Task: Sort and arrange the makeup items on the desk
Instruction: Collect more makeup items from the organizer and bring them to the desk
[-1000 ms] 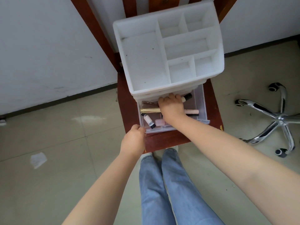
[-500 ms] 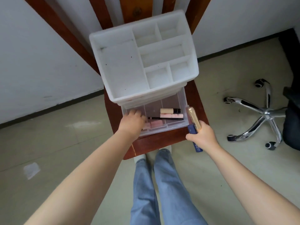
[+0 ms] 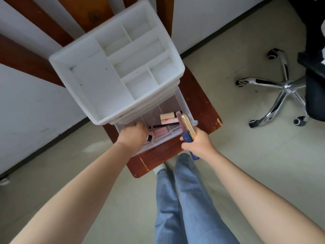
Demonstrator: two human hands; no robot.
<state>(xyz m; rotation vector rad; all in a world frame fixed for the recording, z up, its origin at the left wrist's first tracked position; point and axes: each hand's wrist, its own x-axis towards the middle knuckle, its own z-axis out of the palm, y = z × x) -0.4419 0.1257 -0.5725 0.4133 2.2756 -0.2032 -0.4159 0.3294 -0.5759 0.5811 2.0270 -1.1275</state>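
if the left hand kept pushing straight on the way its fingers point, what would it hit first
Probably the thin black pencil lying across the clear drawer: the left hand is already inside it, fingers aimed toward the right, with the pink tubes farther along. Depth is hard to judge.

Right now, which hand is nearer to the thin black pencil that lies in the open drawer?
Left. The left hand reaches into the clear drawer, its fingers right beside the black pencil's end. The right hand is outside the drawer's front, gripping a gold tube and a blue item.
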